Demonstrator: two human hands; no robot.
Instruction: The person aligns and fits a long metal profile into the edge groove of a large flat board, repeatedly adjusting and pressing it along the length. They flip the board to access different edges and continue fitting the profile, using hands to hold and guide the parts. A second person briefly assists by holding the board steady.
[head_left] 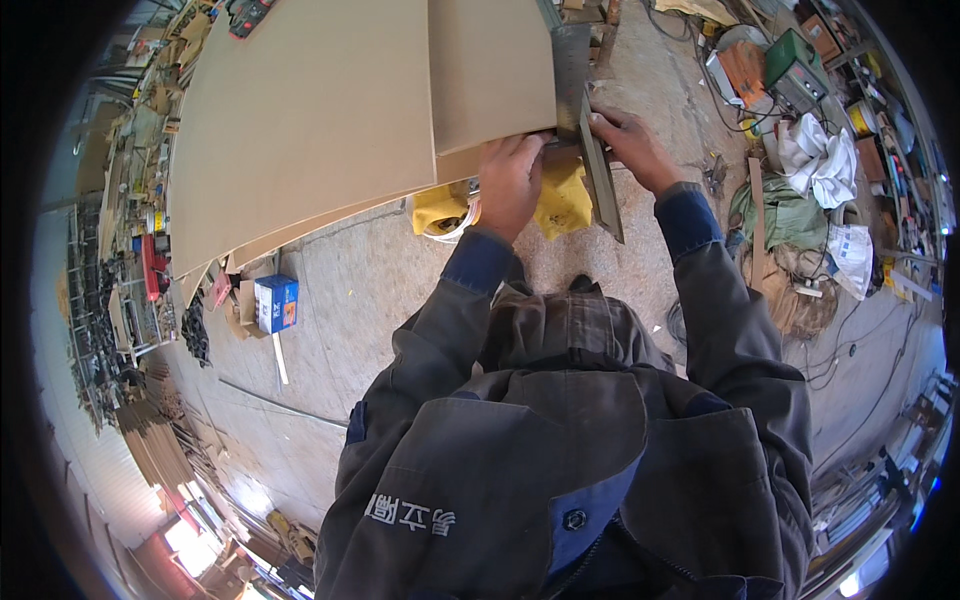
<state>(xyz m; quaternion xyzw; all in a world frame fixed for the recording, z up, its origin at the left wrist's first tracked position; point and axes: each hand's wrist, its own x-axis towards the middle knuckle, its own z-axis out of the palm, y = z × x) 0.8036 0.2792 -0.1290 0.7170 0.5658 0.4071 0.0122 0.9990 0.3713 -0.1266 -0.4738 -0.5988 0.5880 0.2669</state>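
A large tan board (pixel 310 110) lies flat in front of me, with a narrower tan panel (pixel 492 70) along its right side. My left hand (pixel 511 180) is closed at the near edge of this panel; its fingertips are partly hidden there. A long grey metal strip (pixel 601 185) slants down past the panel's right corner, its lower end jutting toward me. My right hand (pixel 635 148) grips that strip from the right, thumb toward the upper side. Against the panel's right edge stands a flat grey metal piece (pixel 570 75). Yellow cloth-like material (pixel 563 205) shows below the corner.
Under the board stands a white bucket (pixel 455 228) with yellow material. A blue box (pixel 276 303) sits on the floor at left. To the right are a green machine (pixel 795 68), white sacks (pixel 818 160), a wooden strip (pixel 756 225) and loose cables. A red-and-black tool (pixel 247 15) rests on the board's far left.
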